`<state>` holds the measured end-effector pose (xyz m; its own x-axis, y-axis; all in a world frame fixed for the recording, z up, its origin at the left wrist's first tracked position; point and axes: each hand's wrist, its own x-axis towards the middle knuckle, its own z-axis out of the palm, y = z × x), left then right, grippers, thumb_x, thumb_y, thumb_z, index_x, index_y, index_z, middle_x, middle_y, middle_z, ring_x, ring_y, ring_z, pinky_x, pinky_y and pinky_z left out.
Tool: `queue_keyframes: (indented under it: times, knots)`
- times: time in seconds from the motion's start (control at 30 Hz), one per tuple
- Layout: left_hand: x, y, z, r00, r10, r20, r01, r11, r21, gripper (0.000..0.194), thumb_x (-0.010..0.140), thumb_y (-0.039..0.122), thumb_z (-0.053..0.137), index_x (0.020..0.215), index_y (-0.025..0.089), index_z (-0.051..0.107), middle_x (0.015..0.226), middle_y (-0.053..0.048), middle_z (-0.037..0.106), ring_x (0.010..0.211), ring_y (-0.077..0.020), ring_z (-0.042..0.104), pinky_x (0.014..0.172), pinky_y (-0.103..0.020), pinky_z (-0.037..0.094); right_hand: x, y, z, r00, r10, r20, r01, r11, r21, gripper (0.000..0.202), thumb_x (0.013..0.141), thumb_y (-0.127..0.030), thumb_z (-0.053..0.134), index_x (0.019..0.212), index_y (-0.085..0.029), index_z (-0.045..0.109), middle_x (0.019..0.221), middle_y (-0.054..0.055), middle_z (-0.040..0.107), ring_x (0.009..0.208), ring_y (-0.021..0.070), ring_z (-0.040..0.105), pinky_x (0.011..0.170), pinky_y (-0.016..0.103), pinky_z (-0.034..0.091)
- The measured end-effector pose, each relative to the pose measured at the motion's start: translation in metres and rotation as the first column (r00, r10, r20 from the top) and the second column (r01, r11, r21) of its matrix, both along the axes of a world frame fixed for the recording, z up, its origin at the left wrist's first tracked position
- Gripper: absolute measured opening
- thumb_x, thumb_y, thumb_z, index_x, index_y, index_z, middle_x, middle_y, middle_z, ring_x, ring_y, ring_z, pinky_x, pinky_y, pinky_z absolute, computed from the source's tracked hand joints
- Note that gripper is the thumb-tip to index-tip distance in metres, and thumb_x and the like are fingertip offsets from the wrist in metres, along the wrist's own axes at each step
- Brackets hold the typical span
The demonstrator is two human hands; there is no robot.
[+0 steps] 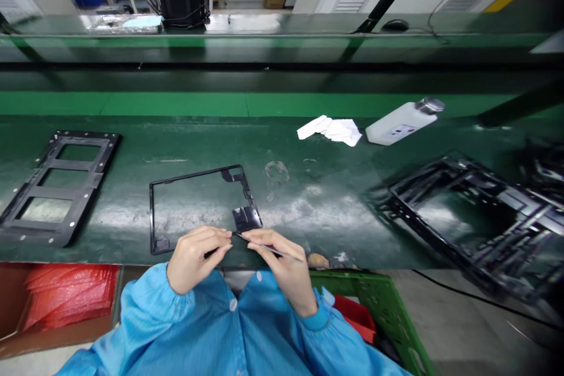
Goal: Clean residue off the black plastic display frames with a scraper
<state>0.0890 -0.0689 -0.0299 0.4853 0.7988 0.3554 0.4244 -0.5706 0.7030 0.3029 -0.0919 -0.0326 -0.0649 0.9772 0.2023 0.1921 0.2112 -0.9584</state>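
Observation:
A thin black rectangular frame (196, 175) lies flat on the bench before me, with a dark panel (247, 218) at its near right corner. Over the frame's near edge, my left hand (200, 255) is closed in a pinch; a tiny dark bit shows at its fingertips, too small to name. My right hand (284, 267) is closed on slim metal tweezers (275, 251), held like a pen. The tweezers' tip points left and meets the left fingertips just below the panel. My fingers hide part of the frame's near side.
A black fixture (83, 183) with three windows lies left. Several black frames (476, 211) are piled right. White wipes (335, 129) and a white bottle (400, 123) stand behind. Below the bench are red bubble bags (73, 294) and a green crate (388, 305).

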Motion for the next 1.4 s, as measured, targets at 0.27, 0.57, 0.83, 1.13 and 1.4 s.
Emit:
queue_keyframes:
  times: [0.27,0.57,0.83,1.13,1.4]
  knots:
    - [0.001,0.0,0.003,1.0,0.003,0.008,-0.003,1.0,-0.001,0.014,0.091,0.018,0.055,0.092,0.02,0.07,0.1,-0.006,0.073,0.098,-0.0184,0.068,0.09,-0.033,0.054,-0.008,-0.013,-0.012,0.993,-0.106,0.061,0.089,0.967,0.24,0.019,0.088,-0.013,0.061,0.096,-0.025,0.072,0.109,0.006,0.072,0.098,0.0224,0.069,0.085,0.04,0.058]
    - [0.002,-0.001,0.005,1.0,0.017,0.027,-0.016,1.0,-0.019,0.013,0.09,0.017,0.057,0.091,0.02,0.07,0.099,-0.006,0.073,0.097,-0.0185,0.067,0.09,-0.034,0.054,-0.009,-0.008,-0.007,0.96,-0.239,-0.148,0.249,0.967,0.054,0.005,0.082,-0.018,0.069,0.083,-0.023,0.071,0.094,0.005,0.075,0.091,0.0235,0.07,0.085,0.04,0.057]
    - [0.002,0.0,0.006,0.999,0.017,0.028,-0.017,1.0,-0.018,0.014,0.091,0.017,0.056,0.09,0.019,0.07,0.098,-0.006,0.073,0.096,-0.0186,0.068,0.088,-0.034,0.054,-0.012,-0.01,-0.01,0.947,-0.283,-0.154,0.308,0.935,0.174,0.012,0.082,-0.013,0.067,0.084,-0.025,0.07,0.096,0.005,0.075,0.089,0.0245,0.071,0.081,0.042,0.058]
    - [0.001,0.001,0.006,1.0,0.009,0.021,-0.009,1.0,-0.019,0.013,0.091,0.018,0.056,0.091,0.02,0.069,0.098,-0.007,0.073,0.096,-0.019,0.068,0.089,-0.034,0.054,-0.005,-0.011,-0.005,0.884,-0.455,-0.102,0.461,0.82,0.339,0.017,0.079,-0.011,0.07,0.087,-0.027,0.071,0.095,0.004,0.075,0.086,0.0264,0.072,0.075,0.044,0.059]
    - [0.001,0.0,0.005,1.0,0.001,0.027,0.0,1.0,-0.03,0.012,0.091,0.018,0.057,0.091,0.019,0.069,0.098,-0.006,0.073,0.097,-0.0186,0.067,0.089,-0.033,0.053,0.003,-0.007,0.007,0.846,-0.504,-0.175,0.533,0.794,0.293,0.015,0.079,-0.014,0.072,0.087,-0.027,0.069,0.093,0.004,0.075,0.087,0.0268,0.071,0.08,0.047,0.058]
